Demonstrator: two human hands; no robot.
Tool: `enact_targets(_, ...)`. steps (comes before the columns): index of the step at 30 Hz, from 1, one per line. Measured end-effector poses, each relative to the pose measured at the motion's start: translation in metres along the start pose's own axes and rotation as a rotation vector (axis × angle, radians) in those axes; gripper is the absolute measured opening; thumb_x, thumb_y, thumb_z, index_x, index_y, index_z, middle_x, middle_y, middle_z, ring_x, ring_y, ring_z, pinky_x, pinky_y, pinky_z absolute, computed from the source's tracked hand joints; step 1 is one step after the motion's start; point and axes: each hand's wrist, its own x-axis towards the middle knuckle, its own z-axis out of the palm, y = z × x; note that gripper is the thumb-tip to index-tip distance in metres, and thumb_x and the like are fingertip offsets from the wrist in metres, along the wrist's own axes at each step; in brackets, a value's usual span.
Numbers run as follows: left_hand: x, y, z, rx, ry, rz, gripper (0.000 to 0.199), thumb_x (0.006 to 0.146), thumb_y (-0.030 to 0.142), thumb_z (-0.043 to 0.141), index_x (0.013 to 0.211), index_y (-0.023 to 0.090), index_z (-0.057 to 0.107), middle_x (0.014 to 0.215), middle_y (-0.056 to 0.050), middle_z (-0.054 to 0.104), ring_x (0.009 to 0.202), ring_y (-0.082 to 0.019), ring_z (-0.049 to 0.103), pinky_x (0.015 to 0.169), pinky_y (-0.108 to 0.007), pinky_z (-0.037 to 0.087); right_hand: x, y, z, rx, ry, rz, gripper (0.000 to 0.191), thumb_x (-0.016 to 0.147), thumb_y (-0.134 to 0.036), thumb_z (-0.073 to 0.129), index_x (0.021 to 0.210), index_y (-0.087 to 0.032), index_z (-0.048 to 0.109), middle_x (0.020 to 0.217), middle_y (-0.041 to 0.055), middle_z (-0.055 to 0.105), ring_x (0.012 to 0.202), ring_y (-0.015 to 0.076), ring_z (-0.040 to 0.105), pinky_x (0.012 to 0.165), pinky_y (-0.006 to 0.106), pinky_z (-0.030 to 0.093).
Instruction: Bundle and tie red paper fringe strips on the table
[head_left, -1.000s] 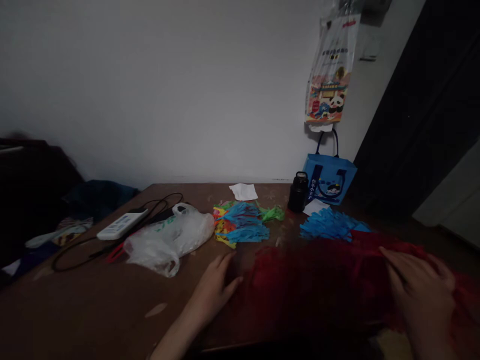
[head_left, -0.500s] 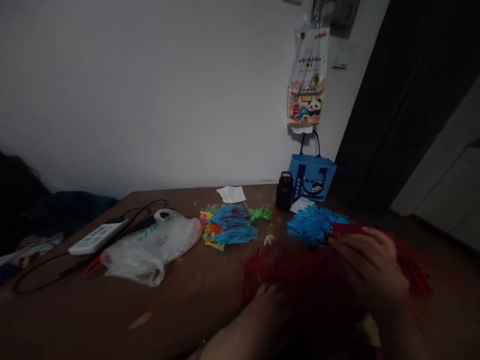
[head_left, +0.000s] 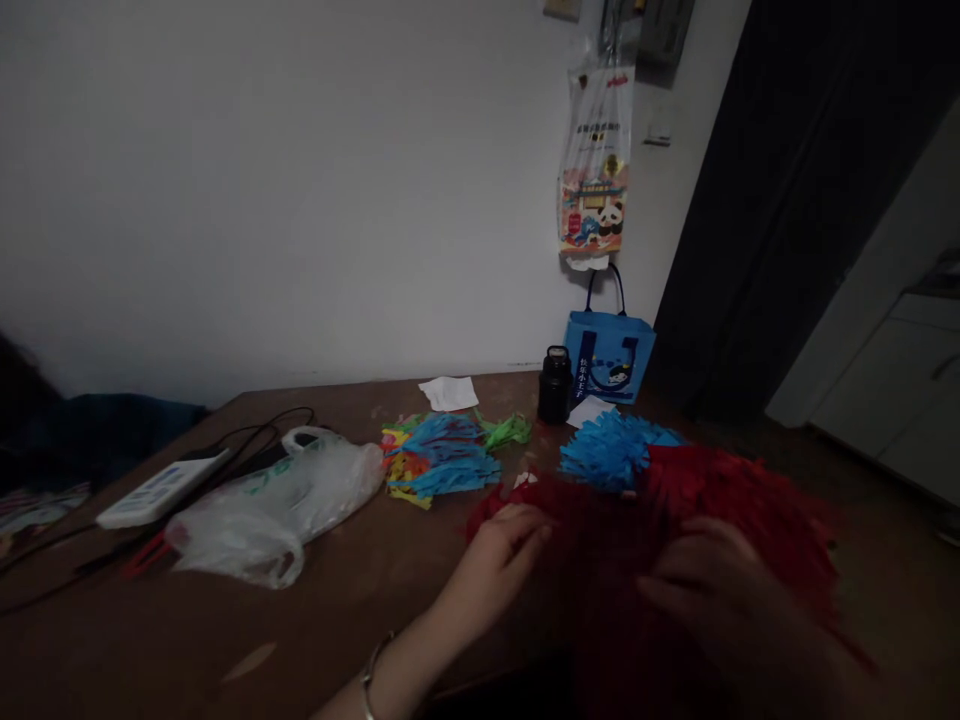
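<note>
A large mass of dark red fringed paper (head_left: 739, 500) spreads over the right front of the table, with thin strips fanning outward. My left hand (head_left: 506, 545), wearing a bracelet at the wrist, is closed on the left end of this red material. Over its right part is my right hand (head_left: 705, 580), smeared by motion, so its grip is unclear. Just behind the red paper rests a fluffy blue fringed paper bundle (head_left: 611, 450). Farther left lie blue paper tassels (head_left: 454, 455) over yellow and orange ones, beside green paper strips (head_left: 506, 430).
A clear plastic bag (head_left: 292, 510) and a white power strip (head_left: 161, 490) with black cables lie on the left. At the back stand a black bottle (head_left: 555, 385) and a blue tote bag (head_left: 611, 350). A printed panda bag (head_left: 596, 170) hangs on the wall.
My left hand has risen forward and into fuller view on the red paper. My right hand has dropped lower and nearer, exposing more red fringe. The view has shifted slightly right.
</note>
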Motion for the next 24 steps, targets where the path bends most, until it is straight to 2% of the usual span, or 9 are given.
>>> enact_targets(2, -0.01, 0.017, -0.007, -0.334, -0.08, -0.062, 0.038, 0.096, 0.04, 0.043, 0.092, 0.014, 0.071, 0.091, -0.007, 0.069, 0.085, -0.019, 0.061, 0.076, -0.027, 0.048, 0.01, -0.015, 0.027, 0.063, -0.067, -0.07, 0.02, 0.097, -0.03, 0.051, 0.091, -0.033, 0.07, 0.074, -0.0067, 0.066, 0.073, 0.0105, 0.063, 0.097, 0.033, 0.046)
enact_targets(4, -0.021, 0.027, -0.008, -0.696, -0.169, -0.169, 0.035, 0.088, 0.045, 0.058, 0.089, 0.013, 0.072, 0.081, -0.004, 0.068, 0.073, -0.015, 0.058, 0.065, -0.024, 0.046, 0.017, -0.029, 0.046, 0.086, -0.064, -0.075, 0.024, 0.099, -0.024, 0.046, 0.095, -0.031, 0.068, 0.071, -0.0073, 0.064, 0.069, 0.0087, 0.061, 0.1, 0.034, 0.042)
enact_targets(6, -0.031, 0.027, -0.005, -0.972, -0.19, -0.267, 0.032, 0.079, 0.043, 0.071, 0.091, 0.013, 0.073, 0.081, -0.003, 0.068, 0.072, -0.014, 0.058, 0.066, -0.023, 0.045, 0.023, -0.04, 0.055, 0.087, -0.029, -0.067, 0.025, 0.1, -0.02, 0.043, 0.1, -0.028, 0.067, 0.071, -0.0061, 0.063, 0.07, 0.0088, 0.06, 0.102, 0.036, 0.04)
enact_targets(9, -0.045, 0.02, -0.001, -1.223, -0.134, -0.366, 0.028, 0.072, 0.032, 0.08, 0.091, 0.013, 0.073, 0.085, -0.006, 0.071, 0.079, -0.015, 0.063, 0.075, -0.025, 0.047, 0.032, -0.051, 0.057, 0.105, 0.013, -0.131, 0.026, 0.1, -0.016, 0.041, 0.108, -0.021, 0.065, 0.074, -0.003, 0.064, 0.072, 0.0102, 0.059, 0.101, 0.037, 0.038)
enact_targets(12, -0.057, 0.013, -0.001, -1.348, -0.06, -0.413, 0.023, 0.07, 0.024, 0.082, 0.087, 0.012, 0.072, 0.084, -0.007, 0.072, 0.077, -0.015, 0.065, 0.075, -0.024, 0.048, 0.04, -0.059, 0.059, 0.165, 0.019, -0.19, 0.028, 0.101, -0.014, 0.037, 0.111, -0.016, 0.063, 0.076, -0.0016, 0.065, 0.072, 0.0105, 0.058, 0.101, 0.036, 0.037)
enact_targets(16, -0.072, 0.006, -0.004, -1.419, -0.003, -0.414, 0.018, 0.069, 0.021, 0.082, 0.075, 0.012, 0.068, 0.071, -0.004, 0.069, 0.065, -0.011, 0.062, 0.065, -0.02, 0.046, 0.044, -0.064, 0.071, 0.255, 0.031, -0.173, 0.031, 0.104, -0.018, 0.032, 0.103, -0.017, 0.063, 0.084, -0.0008, 0.069, 0.08, 0.0092, 0.06, 0.105, 0.031, 0.031)
enact_targets(20, -0.085, -0.004, -0.003, -1.446, 0.016, -0.469, 0.024, 0.067, 0.028, 0.084, 0.076, 0.012, 0.068, 0.068, -0.003, 0.067, 0.06, -0.011, 0.06, 0.061, -0.021, 0.045, 0.044, -0.069, 0.086, 0.266, 0.048, -0.231, 0.03, 0.104, -0.018, 0.034, 0.103, -0.017, 0.064, 0.09, -0.0026, 0.072, 0.089, 0.0082, 0.062, 0.111, 0.029, 0.024)
enact_targets(24, -0.095, -0.012, -0.007, -1.316, 0.037, -0.504, 0.029, 0.064, 0.035, 0.086, 0.074, 0.012, 0.071, 0.066, -0.005, 0.069, 0.061, -0.013, 0.06, 0.062, -0.023, 0.044, 0.047, -0.076, 0.094, 0.267, 0.019, -0.26, 0.03, 0.103, -0.017, 0.035, 0.102, -0.017, 0.065, 0.092, -0.0039, 0.073, 0.092, 0.0086, 0.063, 0.115, 0.029, 0.02)
